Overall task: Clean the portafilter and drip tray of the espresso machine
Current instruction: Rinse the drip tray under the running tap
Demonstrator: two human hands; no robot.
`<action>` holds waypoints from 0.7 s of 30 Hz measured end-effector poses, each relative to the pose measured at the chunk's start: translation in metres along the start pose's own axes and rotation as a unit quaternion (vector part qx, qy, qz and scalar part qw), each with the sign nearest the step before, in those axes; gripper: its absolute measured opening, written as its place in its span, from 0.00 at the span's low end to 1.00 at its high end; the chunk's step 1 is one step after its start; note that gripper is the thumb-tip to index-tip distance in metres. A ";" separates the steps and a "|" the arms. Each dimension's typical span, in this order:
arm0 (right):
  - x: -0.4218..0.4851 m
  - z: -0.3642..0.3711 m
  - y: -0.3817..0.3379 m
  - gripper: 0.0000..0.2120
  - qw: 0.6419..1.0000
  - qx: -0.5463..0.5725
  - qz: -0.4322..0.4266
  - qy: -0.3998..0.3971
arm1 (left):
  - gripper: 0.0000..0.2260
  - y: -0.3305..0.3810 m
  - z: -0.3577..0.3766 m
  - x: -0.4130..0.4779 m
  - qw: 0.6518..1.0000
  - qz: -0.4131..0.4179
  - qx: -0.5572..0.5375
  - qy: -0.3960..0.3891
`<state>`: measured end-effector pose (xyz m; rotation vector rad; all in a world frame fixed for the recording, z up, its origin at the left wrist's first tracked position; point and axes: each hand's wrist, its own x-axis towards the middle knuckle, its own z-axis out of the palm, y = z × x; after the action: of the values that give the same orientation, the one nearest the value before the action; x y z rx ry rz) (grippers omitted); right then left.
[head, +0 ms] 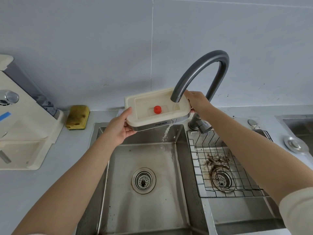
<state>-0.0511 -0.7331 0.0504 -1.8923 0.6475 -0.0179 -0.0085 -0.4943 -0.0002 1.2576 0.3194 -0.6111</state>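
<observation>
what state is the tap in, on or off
On: water runs from the faucet into the drip tray and spills over its edge into the sink.

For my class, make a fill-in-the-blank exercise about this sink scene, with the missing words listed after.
The left hand and right hand hold the drip tray over the ____ basin of the sink.
The round float in the tray is ____.
The wire rack sits in the ____ basin.
The sponge beside the sink is ____.
Missing words: left; red; right; yellow.
</observation>
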 end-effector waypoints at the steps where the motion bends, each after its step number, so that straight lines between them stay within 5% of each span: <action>1: -0.002 -0.002 0.000 0.23 1.000 0.000 -0.003 0.004 | 0.14 -0.001 0.002 0.000 1.000 0.001 0.002 -0.004; 15: -0.024 -0.040 0.000 0.26 0.996 -0.017 -0.058 0.063 | 0.07 -0.012 0.035 0.005 0.999 -0.007 0.001 -0.050; 21: -0.041 -0.054 0.013 0.20 0.995 -0.006 -0.076 0.068 | 0.05 -0.019 0.046 0.005 0.996 -0.018 0.018 -0.090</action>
<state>-0.1079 -0.7649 0.0730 -1.9595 0.5940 -0.2426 -0.0207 -0.5427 -0.0042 1.2229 0.1826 -0.7577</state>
